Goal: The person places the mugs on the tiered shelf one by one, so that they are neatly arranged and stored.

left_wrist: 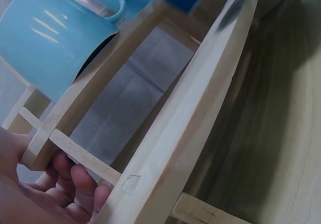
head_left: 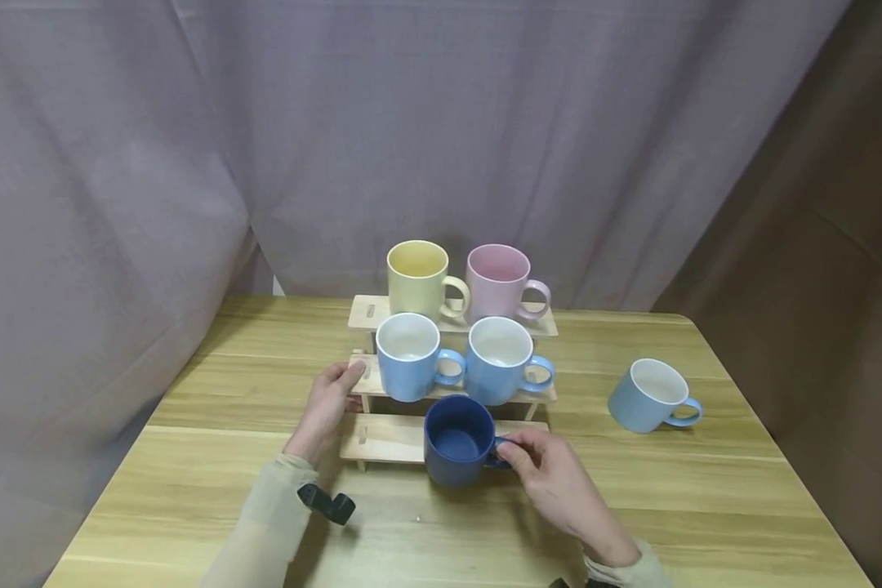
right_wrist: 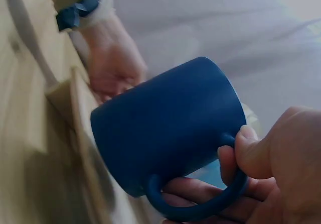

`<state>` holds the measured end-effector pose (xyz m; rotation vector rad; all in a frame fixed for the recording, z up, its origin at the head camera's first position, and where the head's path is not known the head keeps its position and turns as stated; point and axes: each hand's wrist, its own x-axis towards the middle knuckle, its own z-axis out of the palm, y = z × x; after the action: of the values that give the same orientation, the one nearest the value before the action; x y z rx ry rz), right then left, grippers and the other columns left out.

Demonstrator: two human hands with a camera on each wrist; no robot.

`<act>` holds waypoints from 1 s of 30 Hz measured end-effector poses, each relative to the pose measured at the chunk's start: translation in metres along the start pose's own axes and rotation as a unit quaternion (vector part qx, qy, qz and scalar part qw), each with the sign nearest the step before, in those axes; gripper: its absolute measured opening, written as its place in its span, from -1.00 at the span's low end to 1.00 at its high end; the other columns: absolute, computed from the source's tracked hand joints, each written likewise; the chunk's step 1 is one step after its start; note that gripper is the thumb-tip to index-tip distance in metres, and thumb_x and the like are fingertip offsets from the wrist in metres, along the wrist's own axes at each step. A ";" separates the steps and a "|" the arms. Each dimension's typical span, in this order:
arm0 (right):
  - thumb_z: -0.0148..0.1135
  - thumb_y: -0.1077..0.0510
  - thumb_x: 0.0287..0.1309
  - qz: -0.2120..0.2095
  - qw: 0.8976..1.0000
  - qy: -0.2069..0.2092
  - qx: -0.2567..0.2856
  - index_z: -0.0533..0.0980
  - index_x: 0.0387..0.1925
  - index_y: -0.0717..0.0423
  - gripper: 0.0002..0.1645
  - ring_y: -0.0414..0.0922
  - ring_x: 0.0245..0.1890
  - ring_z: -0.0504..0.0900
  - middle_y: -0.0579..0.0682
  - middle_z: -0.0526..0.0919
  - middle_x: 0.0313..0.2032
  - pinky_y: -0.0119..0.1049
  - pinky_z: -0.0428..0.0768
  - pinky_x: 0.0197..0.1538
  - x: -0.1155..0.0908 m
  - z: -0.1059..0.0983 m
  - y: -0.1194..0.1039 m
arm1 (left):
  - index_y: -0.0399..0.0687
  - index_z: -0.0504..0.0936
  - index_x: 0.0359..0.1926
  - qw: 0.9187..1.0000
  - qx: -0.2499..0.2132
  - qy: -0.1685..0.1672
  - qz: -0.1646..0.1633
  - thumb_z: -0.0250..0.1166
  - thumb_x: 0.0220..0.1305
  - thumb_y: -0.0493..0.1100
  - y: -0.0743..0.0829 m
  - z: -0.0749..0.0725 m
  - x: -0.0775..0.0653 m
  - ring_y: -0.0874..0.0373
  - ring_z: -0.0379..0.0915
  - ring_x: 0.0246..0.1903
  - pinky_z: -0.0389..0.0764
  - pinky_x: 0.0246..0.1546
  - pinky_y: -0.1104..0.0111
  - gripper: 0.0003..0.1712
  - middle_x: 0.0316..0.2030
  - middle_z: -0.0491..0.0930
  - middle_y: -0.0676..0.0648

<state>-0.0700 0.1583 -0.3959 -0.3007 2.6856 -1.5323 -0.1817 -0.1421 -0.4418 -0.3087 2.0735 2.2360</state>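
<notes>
My right hand [head_left: 554, 486] pinches the handle of a dark blue mug [head_left: 448, 467], which is upright in front of the lowest step of a three-step wooden rack [head_left: 391, 441]. From the right wrist, the mug [right_wrist: 165, 123] shows its side, with thumb and fingers at the handle's upper part. My left hand [head_left: 325, 412] grips the left end of the rack's middle step. The left wrist view shows its fingers [left_wrist: 83, 181] curled beneath that step. Two light blue mugs, one left [head_left: 404, 371] and one right [head_left: 491, 377], stand on the middle step, white inside.
On the top step are a yellow mug [head_left: 415, 296] and a pink mug [head_left: 491, 296], handles to the right. Another light blue mug [head_left: 638, 406] rests on the wooden table [head_left: 676, 490] at the right. Grey curtains [head_left: 441, 122] hang behind the table.
</notes>
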 end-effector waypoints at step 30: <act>0.31 0.14 0.21 0.008 0.999 0.044 0.010 0.60 -0.46 0.05 -0.85 -0.22 -0.53 0.41 -0.05 0.54 -0.56 -0.38 0.40 -0.43 0.027 0.060 -0.009 | -0.34 0.49 -0.02 1.000 -0.014 -0.005 -0.004 0.13 0.43 -0.10 -0.001 0.000 0.000 0.18 0.46 -0.56 0.54 -0.51 0.39 -0.66 -0.44 0.56 -0.03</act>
<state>-0.0872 0.0975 -0.4173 -0.2156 2.7277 -1.6041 -0.1819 -0.1425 -0.4425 -0.3062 2.0348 2.2593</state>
